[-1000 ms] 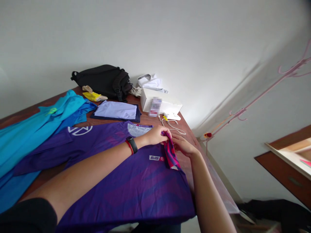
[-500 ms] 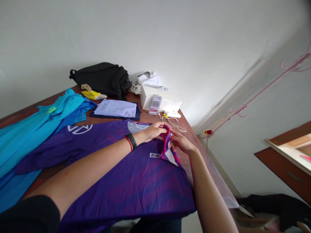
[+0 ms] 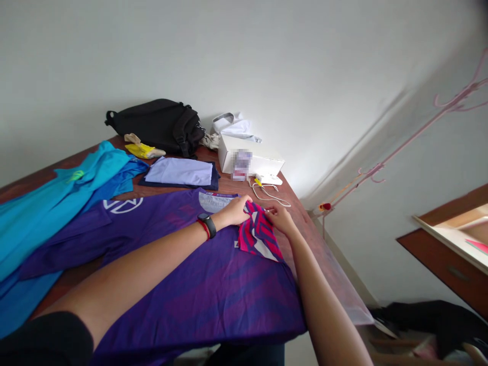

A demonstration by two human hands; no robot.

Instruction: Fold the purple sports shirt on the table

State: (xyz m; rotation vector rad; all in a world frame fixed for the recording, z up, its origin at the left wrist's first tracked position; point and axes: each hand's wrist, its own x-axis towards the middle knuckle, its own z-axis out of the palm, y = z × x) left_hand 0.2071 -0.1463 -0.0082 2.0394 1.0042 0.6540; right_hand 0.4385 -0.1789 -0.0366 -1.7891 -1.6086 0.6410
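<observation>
A purple T-shirt [image 3: 213,290] lies spread over the near part of the table, its collar away from me and a round white logo on the far sleeve side. Its right sleeve [image 3: 257,234], pink and navy with white patches, is folded inward over the chest, covering most of the printed lettering. My left hand [image 3: 238,209], with a dark band on the wrist, pinches the sleeve's upper edge near the collar. At the shoulder-side edge of that sleeve, my right hand [image 3: 281,218] has its thumb and fingers closed on the fabric.
Bright blue shirts [image 3: 72,188] lie along the left. Behind are a folded lavender cloth [image 3: 179,171], a black backpack [image 3: 152,124], a white box [image 3: 251,152] and a white cable [image 3: 272,195]. A pink hook stand [image 3: 412,132] leans across the right, past the table edge.
The sleeve, bunched upright between my fingers before, now lies flatter and wider across the chest, hiding most of the lettering. My hands have moved apart, the left one leftward.
</observation>
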